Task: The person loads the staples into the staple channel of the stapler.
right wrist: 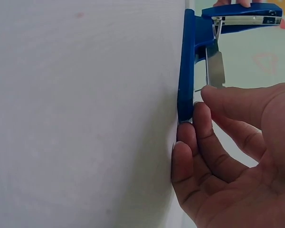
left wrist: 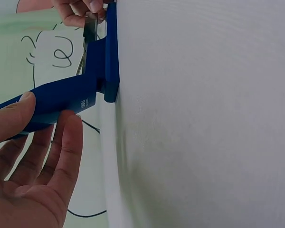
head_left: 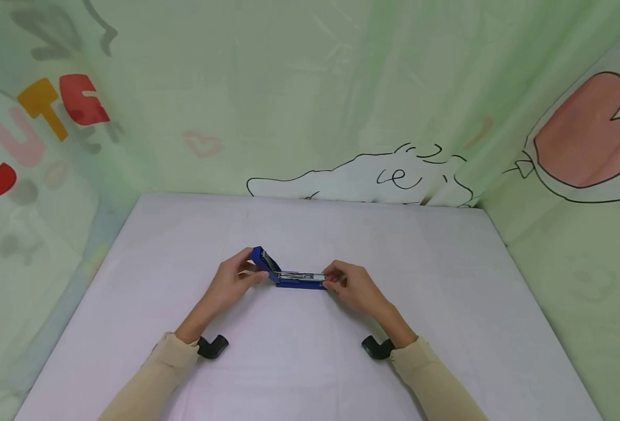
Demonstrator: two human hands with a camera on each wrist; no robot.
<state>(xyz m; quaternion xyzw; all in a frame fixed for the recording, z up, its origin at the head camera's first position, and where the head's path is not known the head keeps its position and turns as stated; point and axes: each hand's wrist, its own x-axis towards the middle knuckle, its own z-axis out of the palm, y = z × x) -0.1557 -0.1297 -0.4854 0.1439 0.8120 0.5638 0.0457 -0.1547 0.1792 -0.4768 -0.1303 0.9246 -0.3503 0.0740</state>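
A blue stapler (head_left: 300,285) stands on the white table with its top cover (left wrist: 61,99) swung far back to the left. The metal staple magazine (right wrist: 214,66) is exposed above the blue base (right wrist: 185,71). My left hand (head_left: 232,280) holds the raised cover between the thumb on one side and fingers on the other. At the opposite end, my right hand (head_left: 356,287) pinches the magazine's front tip, thumb on top and fingertips by the front of the base. Those fingers partly hide the tip, and whether staples lie inside I cannot tell.
The white-covered table (head_left: 289,362) reaches back to a pale green curtain (head_left: 299,88) printed with drawings. More curtain hangs on the left and right. A black wrist mount (head_left: 213,347) sits on the left wrist, and another mount (head_left: 377,348) on the right.
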